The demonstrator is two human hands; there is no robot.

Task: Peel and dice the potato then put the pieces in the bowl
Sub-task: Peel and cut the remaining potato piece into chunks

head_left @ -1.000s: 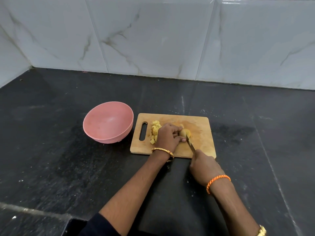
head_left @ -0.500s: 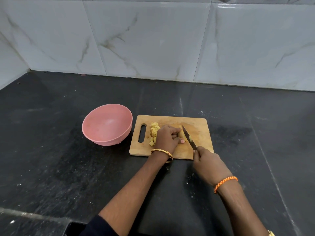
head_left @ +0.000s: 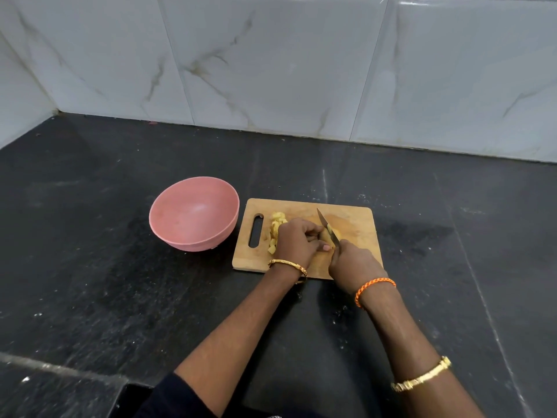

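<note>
Nearest the camera, at the lower middle of the frame, two forearms run up from the bottom edge and meet over the wooden cutting board (head_left: 355,224); they come in from either side so that one hand can steady and the other cut.

The right hand (head_left: 355,262), just right of centre, is closed round the handle of the knife (head_left: 327,229), the handle itself hidden inside the fist; the blade slants up and to the left, its edge down on the piece being cut. An orange braided band sits on that wrist.

The left hand (head_left: 297,241), just left of the blade, has its fingers curled over the remaining chunk of potato (head_left: 335,233), holding it against the board; the fingertips appear tucked back from the edge, probably to keep them clear of the cut, and only a small yellow part of the chunk shows beside the blade. A gold bangle circles this wrist.

Behind the left hand, toward the board's slotted handle, lies a heap of diced pieces (head_left: 275,232); they seem pushed aside there to leave cutting room and to sit close to their destination.

Left of the board, just beside its edge, stands the pink bowl (head_left: 168,206), with nothing visible inside; so the dicing looks nearly finished and the transfer not yet begun.

Farthest back, dark countertop meets a white marbled tile wall.
</note>
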